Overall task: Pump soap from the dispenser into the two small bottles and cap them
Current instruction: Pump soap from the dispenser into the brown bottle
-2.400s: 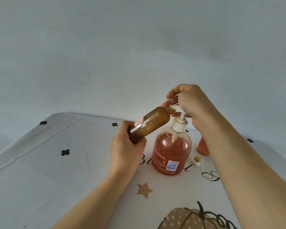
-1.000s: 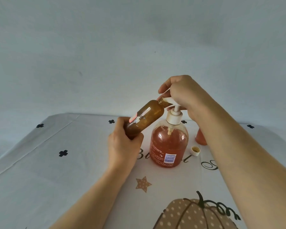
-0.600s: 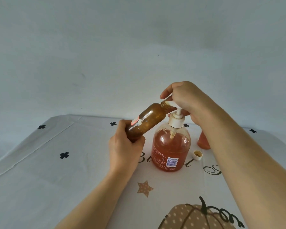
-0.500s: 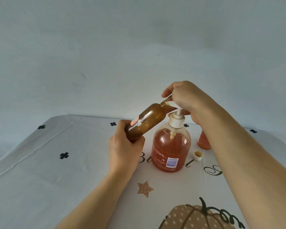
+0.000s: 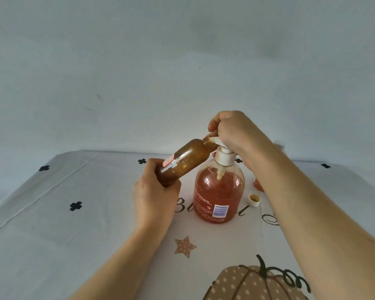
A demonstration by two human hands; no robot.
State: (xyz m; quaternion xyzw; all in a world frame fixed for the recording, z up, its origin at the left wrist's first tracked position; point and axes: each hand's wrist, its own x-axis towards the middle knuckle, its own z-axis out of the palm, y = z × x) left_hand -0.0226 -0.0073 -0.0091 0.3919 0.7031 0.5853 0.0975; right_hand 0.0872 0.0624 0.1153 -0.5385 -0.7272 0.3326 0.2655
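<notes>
Left hand [image 5: 155,199]: fingers wrapped round the base of the bottle [image 5: 185,161], holding it above the table, tilted, neck raised toward the pump.
Bottle: amber, uncapped, torn label on its side; mouth meets the white nozzle [image 5: 213,140].
Right hand [image 5: 232,131]: closed over the pump head, fingers curled down on it; wrist crosses above the dispenser's right shoulder.
Dispenser [image 5: 219,194]: clear, filled with orange-red soap to well over half, white collar, barcode label low on its front; stands upright mid-table, toward the far edge.
Cap [image 5: 254,200]: white, open side up, on the cloth just right of the dispenser.
Second bottle [image 5: 258,185]: orange, mostly hidden behind the right forearm, beyond the cap; top not visible.
Table [image 5: 74,234]: white cloth, black clover marks, script lettering, a star [image 5: 185,246], a pumpkin [image 5: 253,284] at the near edge.
</notes>
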